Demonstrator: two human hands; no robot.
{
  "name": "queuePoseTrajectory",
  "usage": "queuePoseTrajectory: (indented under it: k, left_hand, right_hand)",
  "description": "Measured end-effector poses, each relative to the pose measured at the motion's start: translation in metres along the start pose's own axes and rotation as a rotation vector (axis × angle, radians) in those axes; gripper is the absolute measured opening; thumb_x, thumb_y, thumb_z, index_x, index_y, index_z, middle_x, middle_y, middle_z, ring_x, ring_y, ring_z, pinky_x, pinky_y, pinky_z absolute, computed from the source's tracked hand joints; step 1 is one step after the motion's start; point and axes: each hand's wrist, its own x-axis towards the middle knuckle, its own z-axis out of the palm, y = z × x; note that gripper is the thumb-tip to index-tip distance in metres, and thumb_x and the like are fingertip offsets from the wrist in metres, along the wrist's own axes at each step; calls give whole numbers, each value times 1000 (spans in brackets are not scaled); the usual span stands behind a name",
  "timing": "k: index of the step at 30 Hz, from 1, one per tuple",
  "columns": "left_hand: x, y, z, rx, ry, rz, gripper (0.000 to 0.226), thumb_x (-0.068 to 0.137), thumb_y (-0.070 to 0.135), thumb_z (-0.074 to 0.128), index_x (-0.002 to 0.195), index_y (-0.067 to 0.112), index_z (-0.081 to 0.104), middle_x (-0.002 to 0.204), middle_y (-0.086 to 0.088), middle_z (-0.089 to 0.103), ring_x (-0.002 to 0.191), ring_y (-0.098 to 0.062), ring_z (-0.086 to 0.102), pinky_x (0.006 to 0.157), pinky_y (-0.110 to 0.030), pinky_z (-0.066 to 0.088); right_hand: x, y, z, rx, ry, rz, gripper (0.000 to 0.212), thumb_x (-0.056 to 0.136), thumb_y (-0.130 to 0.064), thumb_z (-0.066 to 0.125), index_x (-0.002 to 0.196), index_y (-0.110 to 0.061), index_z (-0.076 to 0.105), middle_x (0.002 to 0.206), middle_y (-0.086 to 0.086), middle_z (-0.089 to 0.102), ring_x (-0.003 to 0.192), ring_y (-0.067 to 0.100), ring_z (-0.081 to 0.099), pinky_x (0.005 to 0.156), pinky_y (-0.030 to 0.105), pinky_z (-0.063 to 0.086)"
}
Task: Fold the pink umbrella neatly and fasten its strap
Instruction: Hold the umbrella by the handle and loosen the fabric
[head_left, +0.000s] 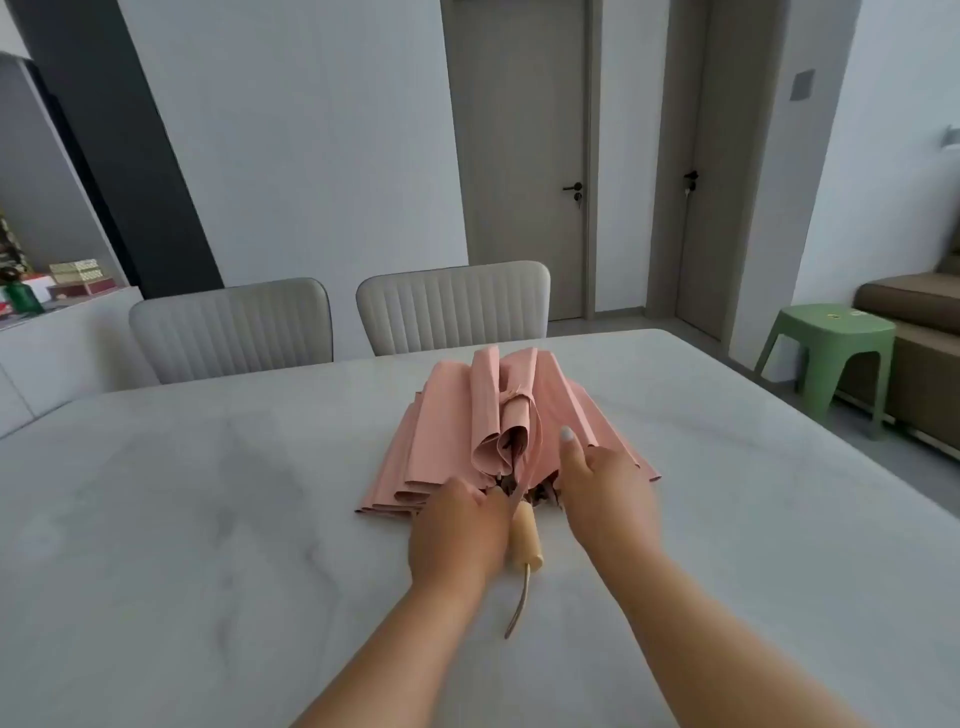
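Lying collapsed on the table (208, 519), the umbrella (457, 441) looks light, its cloth soft and floppy over stiff ribs. The left hand (460, 535) curls onto the cloth beside the handle (524, 535); the right hand (602, 493) presses a panel, thumb raised. Best gripped at the handle.

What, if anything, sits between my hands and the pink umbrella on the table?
Nothing visible. The left hand and right hand are already on the pink umbrella, either side of its wooden handle, on the white table.

text: none legible | green stool (831, 332): small yellow marks, too blurred to read
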Motion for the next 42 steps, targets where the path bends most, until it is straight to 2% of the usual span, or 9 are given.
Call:
queuePoseTrajectory:
  k: [4, 9, 14, 19, 25, 29, 32, 36, 42]
  left_hand:
    - [-7, 11, 8, 6, -275, -54, 29, 87, 44, 53, 84, 15, 56, 74, 7, 61, 69, -12, 56, 56, -27, 37]
    - [-5, 17, 7, -9, -378, -100, 29, 82, 37, 61, 65, 13, 60, 67, -1, 68, 57, -17, 55, 57, -28, 45]
    - [-7, 13, -3, -589, -378, -211, 13, 81, 16, 72, 72, 8, 69, 64, -7, 66, 52, -13, 58, 49, -20, 42]
    - [-21, 14, -10, -526, -449, -145, 12, 87, 20, 67, 77, 16, 72, 69, -1, 65, 61, -11, 57, 57, -20, 45]
    - [-19, 4, -40, -273, -95, -9, 21, 86, 33, 64, 75, 16, 69, 64, 6, 62, 63, -12, 56, 63, -28, 45]
    - [-8, 7, -59, -401, 48, 35, 21, 84, 29, 64, 75, 11, 67, 73, -10, 70, 68, -23, 62, 73, -47, 55]
    - [1, 22, -76, -449, 121, 89, 16, 85, 24, 63, 72, 16, 67, 68, -1, 70, 67, -18, 63, 71, -45, 56]
    - [11, 57, -105, -364, 232, 255, 15, 89, 19, 60, 76, 24, 66, 68, 3, 68, 69, -17, 63, 63, -30, 47]
    - [38, 122, -150, -203, 282, 493, 10, 91, 22, 55, 93, 25, 64, 95, 9, 66, 84, -14, 65, 80, -29, 50]
  right_hand:
    - [-7, 2, 8, -52, -291, 160, 50, 93, -57, 34, 60, -21, 46, 69, 4, 58, 64, 20, 54, 61, 31, 41]
    - [-4, 5, 20, 282, -347, 299, 67, 81, -69, 47, 87, -4, 64, 84, 11, 63, 80, 28, 62, 86, 43, 52]
    - [5, 1, 16, 753, -556, 449, 68, 75, -70, 58, 105, -9, 63, 75, 10, 59, 67, 28, 59, 72, 40, 56]
    - [15, -9, 11, 1044, -592, 490, 78, 76, -74, 51, 111, -7, 68, 94, 14, 73, 72, 29, 71, 58, 33, 55]
    - [7, 0, 24, 950, -517, 522, 96, 60, -87, 51, 99, -1, 66, 53, 11, 46, 42, 24, 44, 47, 28, 42]
    - [-2, -4, 21, 881, -478, 393, 75, 74, -74, 50, 111, -10, 58, 75, 6, 58, 66, 20, 54, 61, 31, 45]
    - [-4, -1, 19, 951, -405, 300, 79, 61, -75, 59, 104, -9, 62, 79, 10, 58, 70, 24, 54, 70, 35, 44]
    - [-7, -4, 19, 1216, -417, 286, 63, 62, -63, 63, 90, -7, 58, 73, 10, 52, 61, 21, 52, 60, 34, 43]
    - [-6, 5, 30, 1054, -524, 14, 103, 24, -85, 72, 89, -6, 58, 62, 6, 59, 53, 18, 54, 62, 37, 43]
